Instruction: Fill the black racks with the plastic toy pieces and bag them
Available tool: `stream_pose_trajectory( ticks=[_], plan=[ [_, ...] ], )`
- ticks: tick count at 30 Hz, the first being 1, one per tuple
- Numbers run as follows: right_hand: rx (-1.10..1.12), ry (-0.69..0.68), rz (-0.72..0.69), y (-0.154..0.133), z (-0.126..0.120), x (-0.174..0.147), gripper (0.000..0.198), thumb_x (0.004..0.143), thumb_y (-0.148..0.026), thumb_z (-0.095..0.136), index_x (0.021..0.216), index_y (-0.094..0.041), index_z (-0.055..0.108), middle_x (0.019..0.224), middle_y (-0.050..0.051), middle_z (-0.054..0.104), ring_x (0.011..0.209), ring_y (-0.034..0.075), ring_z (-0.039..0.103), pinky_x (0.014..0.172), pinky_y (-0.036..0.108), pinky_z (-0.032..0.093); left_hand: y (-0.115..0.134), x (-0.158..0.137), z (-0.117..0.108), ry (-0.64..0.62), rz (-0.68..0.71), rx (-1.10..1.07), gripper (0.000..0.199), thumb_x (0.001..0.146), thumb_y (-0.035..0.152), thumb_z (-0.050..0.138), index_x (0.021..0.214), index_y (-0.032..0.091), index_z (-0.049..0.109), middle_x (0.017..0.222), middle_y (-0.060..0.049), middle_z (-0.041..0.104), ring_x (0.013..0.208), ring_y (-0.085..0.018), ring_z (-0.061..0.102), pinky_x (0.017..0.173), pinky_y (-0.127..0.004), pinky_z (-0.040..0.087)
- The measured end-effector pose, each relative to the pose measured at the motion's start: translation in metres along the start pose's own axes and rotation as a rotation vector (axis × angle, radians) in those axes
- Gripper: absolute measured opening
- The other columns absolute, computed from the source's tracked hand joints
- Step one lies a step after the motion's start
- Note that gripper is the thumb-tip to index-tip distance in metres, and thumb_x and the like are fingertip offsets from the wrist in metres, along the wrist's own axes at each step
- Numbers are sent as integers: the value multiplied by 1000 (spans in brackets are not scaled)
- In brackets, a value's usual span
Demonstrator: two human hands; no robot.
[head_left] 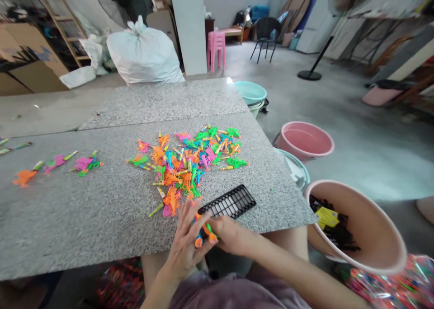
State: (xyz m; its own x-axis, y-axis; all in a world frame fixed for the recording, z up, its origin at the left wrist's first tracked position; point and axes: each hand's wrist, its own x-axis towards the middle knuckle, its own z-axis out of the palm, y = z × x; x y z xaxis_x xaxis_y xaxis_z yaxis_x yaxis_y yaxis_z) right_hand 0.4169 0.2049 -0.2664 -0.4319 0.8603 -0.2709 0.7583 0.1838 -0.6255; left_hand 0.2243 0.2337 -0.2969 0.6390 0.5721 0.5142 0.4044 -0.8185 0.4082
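Close to my body at the table's front edge, my left hand [186,236] is curved round a few small orange, blue and green plastic toys [204,236], its fingers fairly long and the thumb underneath. My right hand [228,234] is closed against the same toys from the right; its fingertips are partly hidden. A black plastic mesh basket [233,203] lies on the table just beyond my right hand. Past my left fingertips spreads a loose pile of bright plastic toys [186,164], several with striped paper tubes like party blowers.
A few more toys [56,162] lie at the left of the speckled grey table [111,218]. Along its right side stand a pink tub [307,139] and a larger peach tub [373,227] with black and yellow items inside. A stuffed white sack [144,53] stands behind.
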Motion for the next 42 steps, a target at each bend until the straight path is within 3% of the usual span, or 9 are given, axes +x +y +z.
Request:
stream_pose_trajectory(
  ticks=[2,5,9,14,18,22,27,32,42],
  plan=[
    [-46,66,23,26,-24,13,34,80,-14,66,112,-18,55,95,4,67,86,17,64,73,23,45,-1,3,-2,-40,41,-9,36,94,27,56,129,21,48,147,-14,45,148,-31,21,112,-53,40],
    [-388,336,289,60,-58,41,33,90,-7,47,120,-17,54,123,13,57,102,21,61,82,29,47,-1,5,-4,-20,45,3,25,92,23,57,115,19,50,143,-14,50,148,-30,24,110,-49,43],
    [-624,268,273,84,-66,52,35,91,-1,36,113,-12,60,119,15,57,107,24,58,83,31,48,-3,5,-10,-2,26,24,18,92,27,58,106,20,49,142,-15,51,145,-29,30,109,-48,45],
    [-521,370,125,112,-49,7,31,87,2,41,100,-15,64,114,9,62,108,21,56,93,32,45,-4,8,-12,51,99,65,14,91,22,59,101,18,51,137,-15,56,142,-28,36,111,-48,42],
    [-245,601,453,123,-60,3,21,88,-15,57,109,-12,62,115,13,63,101,21,61,85,29,46,-4,9,-11,101,114,155,21,87,19,65,105,17,54,130,-14,62,145,-30,30,117,-53,29],
    [3,434,686,112,-75,24,16,75,-20,74,84,-11,66,83,10,68,83,24,67,67,25,45,-1,6,-12,112,78,220,24,86,25,68,105,19,56,127,-12,63,147,-31,25,118,-56,22],
    [352,385,452,69,-35,35,10,89,-19,56,92,-15,64,75,2,69,60,12,65,59,20,45,3,0,-12,41,-13,50,21,90,19,61,109,17,52,143,-15,48,147,-30,24,113,-49,37],
    [405,527,167,23,24,56,10,76,-17,69,85,-17,64,72,0,68,66,14,63,63,21,43,1,-3,-12,14,-40,12,21,90,17,60,109,18,52,148,-14,42,148,-31,23,116,-51,34],
    [-18,316,127,12,11,69,17,84,-19,60,98,-18,69,80,5,70,75,18,65,64,23,37,6,-4,-8,89,-45,-10,21,90,14,59,109,15,53,151,-17,38,148,-32,23,116,-49,35]
  ],
)
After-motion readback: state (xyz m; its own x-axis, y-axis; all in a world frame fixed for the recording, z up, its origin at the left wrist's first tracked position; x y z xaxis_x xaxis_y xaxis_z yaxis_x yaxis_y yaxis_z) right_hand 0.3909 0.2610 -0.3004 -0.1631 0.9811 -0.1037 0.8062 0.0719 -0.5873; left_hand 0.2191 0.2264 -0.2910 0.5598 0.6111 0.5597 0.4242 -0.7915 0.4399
